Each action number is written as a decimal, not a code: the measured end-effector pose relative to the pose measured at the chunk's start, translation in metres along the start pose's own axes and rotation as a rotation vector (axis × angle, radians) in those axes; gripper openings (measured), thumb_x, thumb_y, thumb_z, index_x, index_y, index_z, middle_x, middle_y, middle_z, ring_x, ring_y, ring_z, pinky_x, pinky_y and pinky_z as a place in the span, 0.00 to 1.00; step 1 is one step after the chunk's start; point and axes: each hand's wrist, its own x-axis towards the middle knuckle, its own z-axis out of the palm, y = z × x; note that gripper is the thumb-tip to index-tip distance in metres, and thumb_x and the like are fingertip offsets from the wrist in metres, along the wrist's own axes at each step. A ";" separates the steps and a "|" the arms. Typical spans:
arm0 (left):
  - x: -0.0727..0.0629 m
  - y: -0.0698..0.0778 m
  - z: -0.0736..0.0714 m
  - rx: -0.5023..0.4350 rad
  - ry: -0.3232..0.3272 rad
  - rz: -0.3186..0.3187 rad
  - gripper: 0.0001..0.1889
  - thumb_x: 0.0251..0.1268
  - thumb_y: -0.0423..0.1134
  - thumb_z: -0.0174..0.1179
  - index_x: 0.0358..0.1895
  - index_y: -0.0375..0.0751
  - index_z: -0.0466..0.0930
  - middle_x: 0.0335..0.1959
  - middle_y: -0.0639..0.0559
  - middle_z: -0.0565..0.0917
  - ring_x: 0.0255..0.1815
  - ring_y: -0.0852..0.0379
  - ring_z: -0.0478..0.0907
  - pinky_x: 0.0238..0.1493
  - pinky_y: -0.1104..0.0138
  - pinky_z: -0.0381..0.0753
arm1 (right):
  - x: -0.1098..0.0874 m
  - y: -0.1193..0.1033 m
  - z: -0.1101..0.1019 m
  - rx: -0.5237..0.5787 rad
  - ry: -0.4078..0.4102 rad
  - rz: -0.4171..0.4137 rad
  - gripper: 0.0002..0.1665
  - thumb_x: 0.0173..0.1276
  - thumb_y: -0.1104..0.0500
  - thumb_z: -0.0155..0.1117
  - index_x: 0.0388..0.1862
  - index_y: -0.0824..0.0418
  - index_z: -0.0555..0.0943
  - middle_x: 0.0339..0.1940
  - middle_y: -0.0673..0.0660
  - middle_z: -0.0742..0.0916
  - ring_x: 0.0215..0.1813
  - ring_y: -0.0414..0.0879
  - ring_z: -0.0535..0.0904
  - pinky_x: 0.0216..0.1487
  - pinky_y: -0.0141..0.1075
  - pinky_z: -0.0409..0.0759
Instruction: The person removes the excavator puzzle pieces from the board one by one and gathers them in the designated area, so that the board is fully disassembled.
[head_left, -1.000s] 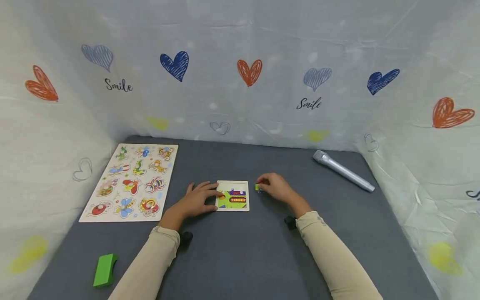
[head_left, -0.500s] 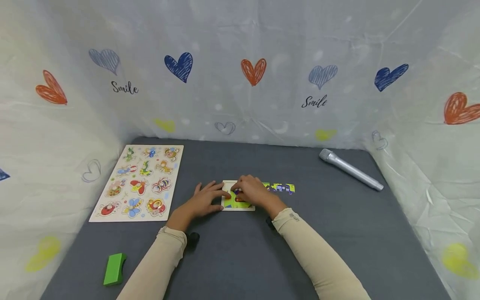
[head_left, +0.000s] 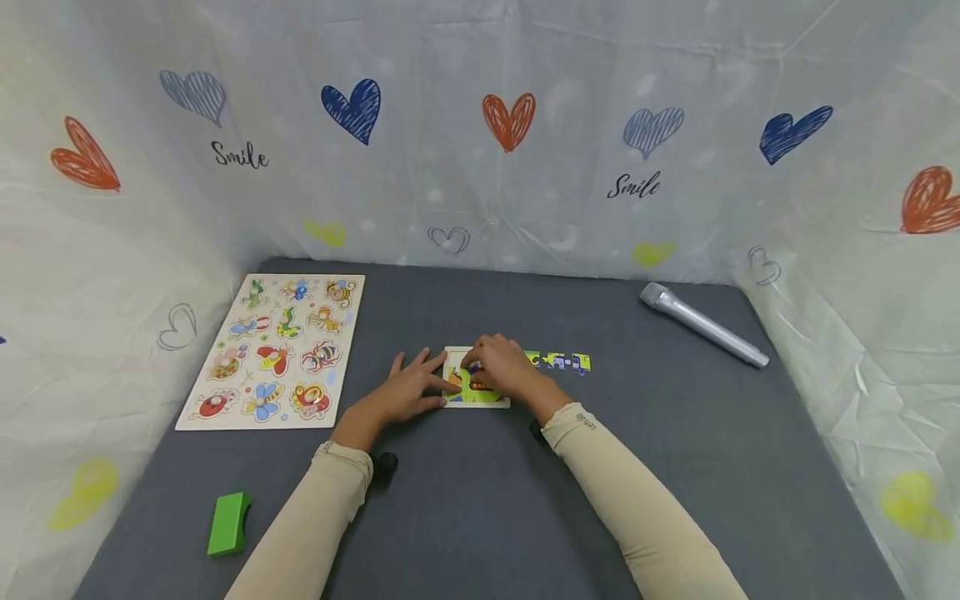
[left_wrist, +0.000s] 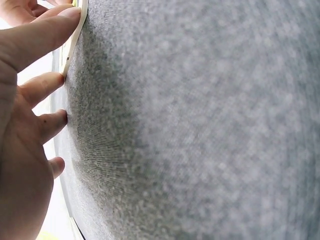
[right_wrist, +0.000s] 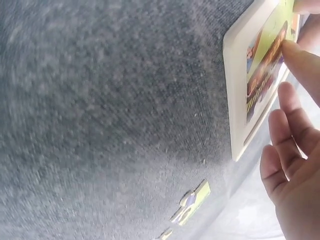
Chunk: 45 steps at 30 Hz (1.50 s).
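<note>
A small square jigsaw puzzle in a pale wooden frame point(head_left: 452, 358) lies mid-table, with a green, yellow and purple picture. My left hand point(head_left: 405, 392) steadies its left side, fingers spread; in the left wrist view the thumb point(left_wrist: 55, 27) touches the frame's edge. Over the puzzle's upper part is my right hand point(head_left: 506, 368), and its thumb point(right_wrist: 300, 65) touches the picture. Whether a piece is pinched under those fingertips is hidden. Several loose puzzle pieces point(head_left: 581, 362) lie in a row just right of the frame, the nearest partly behind the right hand.
At the left lies a large wooden board point(head_left: 337, 408) with insect figures. A green block point(head_left: 228, 523) is nearer the front left. A silver microphone point(head_left: 705, 326) lies at the back right. White cloth with hearts surrounds the grey table point(head_left: 450, 517) at the back and sides.
My right hand has moved left from the loose pieces onto the puzzle, uncovering several pieces, and has stayed there since half a second ago. The left hand keeps its place at the frame.
</note>
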 end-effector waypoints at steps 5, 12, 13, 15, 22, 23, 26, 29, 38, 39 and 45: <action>0.001 0.001 -0.002 0.002 0.004 -0.001 0.17 0.66 0.46 0.62 0.58 0.57 0.82 0.77 0.44 0.56 0.78 0.35 0.43 0.69 0.32 0.34 | 0.000 -0.001 -0.002 0.021 0.026 0.017 0.14 0.67 0.56 0.67 0.52 0.49 0.85 0.52 0.51 0.82 0.52 0.49 0.74 0.53 0.47 0.72; 0.000 -0.001 -0.001 -0.007 0.007 -0.002 0.17 0.66 0.46 0.62 0.57 0.56 0.83 0.77 0.43 0.57 0.78 0.34 0.43 0.68 0.31 0.34 | 0.000 -0.001 0.005 0.061 0.081 0.027 0.13 0.66 0.58 0.67 0.50 0.50 0.84 0.51 0.52 0.83 0.52 0.50 0.75 0.55 0.50 0.72; 0.000 -0.001 -0.001 -0.007 0.002 -0.003 0.17 0.66 0.46 0.62 0.58 0.57 0.83 0.77 0.43 0.56 0.78 0.34 0.42 0.68 0.31 0.34 | 0.000 -0.001 0.006 0.074 0.089 0.027 0.12 0.66 0.58 0.67 0.49 0.51 0.85 0.50 0.51 0.83 0.52 0.50 0.75 0.56 0.51 0.72; -0.001 -0.001 0.000 -0.015 -0.005 -0.005 0.17 0.66 0.46 0.62 0.58 0.57 0.83 0.77 0.44 0.56 0.78 0.35 0.42 0.69 0.32 0.34 | 0.001 -0.002 0.008 0.106 0.110 0.032 0.09 0.67 0.57 0.67 0.46 0.51 0.85 0.47 0.51 0.85 0.51 0.50 0.77 0.56 0.52 0.72; 0.004 0.003 0.005 -0.019 -0.003 -0.003 0.17 0.66 0.46 0.62 0.57 0.56 0.83 0.77 0.43 0.57 0.78 0.35 0.42 0.69 0.32 0.35 | -0.008 0.001 0.004 0.296 0.111 0.081 0.04 0.70 0.54 0.63 0.37 0.52 0.84 0.34 0.47 0.86 0.35 0.39 0.79 0.45 0.40 0.76; 0.004 0.003 0.006 -0.021 -0.007 -0.007 0.17 0.66 0.46 0.62 0.57 0.56 0.83 0.77 0.44 0.56 0.78 0.35 0.42 0.69 0.32 0.34 | -0.009 0.003 0.003 0.326 0.109 0.087 0.04 0.70 0.54 0.63 0.37 0.52 0.84 0.33 0.46 0.86 0.35 0.38 0.78 0.43 0.38 0.76; 0.003 0.003 0.006 -0.028 -0.006 -0.011 0.17 0.65 0.45 0.63 0.58 0.57 0.83 0.77 0.43 0.56 0.78 0.35 0.42 0.69 0.32 0.34 | -0.014 0.010 -0.003 0.420 0.092 0.113 0.05 0.71 0.55 0.62 0.38 0.54 0.84 0.34 0.48 0.86 0.35 0.39 0.80 0.39 0.35 0.78; 0.000 0.001 0.004 -0.041 0.002 -0.019 0.17 0.65 0.45 0.63 0.57 0.57 0.83 0.77 0.43 0.56 0.78 0.35 0.42 0.69 0.32 0.34 | -0.022 0.022 -0.012 0.466 0.078 0.129 0.06 0.71 0.57 0.61 0.39 0.56 0.84 0.35 0.50 0.86 0.36 0.42 0.81 0.38 0.35 0.78; -0.005 -0.003 -0.003 -0.054 0.020 -0.015 0.17 0.65 0.44 0.63 0.57 0.55 0.83 0.77 0.42 0.56 0.78 0.33 0.41 0.68 0.32 0.31 | -0.053 0.065 -0.035 0.420 0.029 0.215 0.06 0.68 0.61 0.64 0.37 0.62 0.86 0.33 0.53 0.88 0.30 0.40 0.75 0.33 0.33 0.72; -0.005 -0.003 -0.003 -0.059 0.015 -0.017 0.17 0.65 0.44 0.63 0.57 0.55 0.83 0.77 0.42 0.55 0.78 0.33 0.41 0.68 0.33 0.31 | -0.055 0.068 -0.035 0.409 0.020 0.218 0.05 0.68 0.61 0.65 0.37 0.62 0.86 0.32 0.53 0.88 0.29 0.39 0.74 0.33 0.32 0.72; -0.003 0.001 0.001 -0.073 -0.001 -0.001 0.17 0.65 0.43 0.63 0.57 0.55 0.83 0.77 0.40 0.55 0.77 0.32 0.42 0.67 0.31 0.31 | -0.066 0.077 -0.032 0.348 -0.015 0.254 0.05 0.66 0.61 0.67 0.36 0.62 0.86 0.31 0.52 0.88 0.29 0.38 0.73 0.33 0.31 0.71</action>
